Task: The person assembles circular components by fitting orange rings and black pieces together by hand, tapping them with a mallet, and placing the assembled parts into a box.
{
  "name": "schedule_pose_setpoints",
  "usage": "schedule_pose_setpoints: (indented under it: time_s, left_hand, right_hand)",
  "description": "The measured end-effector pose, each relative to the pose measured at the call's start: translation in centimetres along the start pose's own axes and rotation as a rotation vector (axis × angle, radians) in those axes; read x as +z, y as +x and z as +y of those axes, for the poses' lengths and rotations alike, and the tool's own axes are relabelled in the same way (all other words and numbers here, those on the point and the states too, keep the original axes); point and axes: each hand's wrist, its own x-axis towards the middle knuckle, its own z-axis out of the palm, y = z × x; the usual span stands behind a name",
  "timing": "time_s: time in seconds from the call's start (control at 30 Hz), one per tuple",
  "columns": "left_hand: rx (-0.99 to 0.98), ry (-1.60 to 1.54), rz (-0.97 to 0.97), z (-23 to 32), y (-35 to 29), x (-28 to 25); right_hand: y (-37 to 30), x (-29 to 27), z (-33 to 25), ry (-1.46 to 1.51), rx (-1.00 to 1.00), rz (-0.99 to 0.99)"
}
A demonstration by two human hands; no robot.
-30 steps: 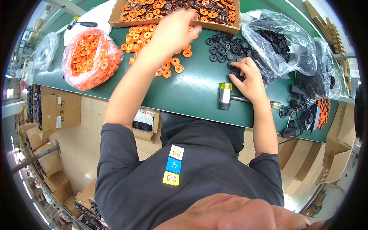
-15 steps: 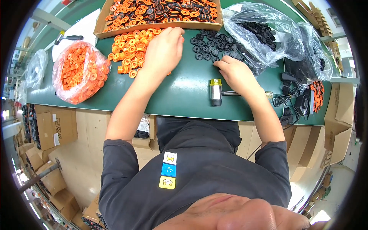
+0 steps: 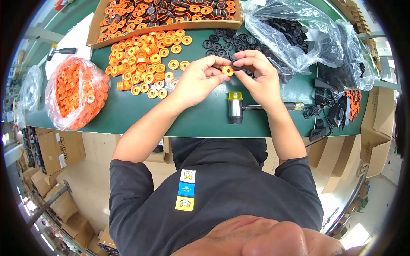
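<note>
While my hands are up near the middle of the frame, it's all pinch grip, folks. Left hand (image 3: 201, 82) has thumb and fingertips clamped on a little orange wheel (image 3: 228, 71), right hand (image 3: 261, 76) has a black disc (image 3: 235, 65) nipped the same way. The two pieces sit right up against each other, though I can't tell if they're actually joined. There's something dark under my right palm too, too hidden to call.

What could bite me: these bits are small and round, so a sloppy pinch or an off-centre push could send one rolling over the green tabletop (image 3: 188, 123), maybe into the loose orange pile (image 3: 143, 59) at upper left or the black pile (image 3: 222, 42) at upper centre. If the faces don't line up, I'd guess they'd sit crooked. Also, the mallet (image 3: 235, 109) lies just below my hands, its handle running beneath my right forearm, so a careless elbow or wrist drop could knock it.
</note>
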Motion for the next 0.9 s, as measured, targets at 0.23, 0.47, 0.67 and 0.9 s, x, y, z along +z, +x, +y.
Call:
schedule_pose_setpoints:
  time_s: [0.23, 0.47, 0.67, 0.9]
  left_hand:
    - [0.057, -0.182, -0.008, 0.0, 0.0, -0.1]
    - [0.022, -0.106, 0.001, 0.0, -0.3, -0.3]
    - [0.016, -0.088, 0.023, 0.3, -0.5, 0.0]
    - [0.066, -0.082, 0.036, 0.3, -0.6, 0.3]
  right_hand:
    - [-0.3, -0.3, -0.2, -0.047, -0.073, -0.033]
    - [-0.3, -0.1, -0.7, -0.14, -0.114, -0.018]
    - [-0.2, -0.2, -0.7, -0.208, -0.205, -0.026]
    - [-0.1, -0.3, -1.3, -0.213, -0.169, -0.041]
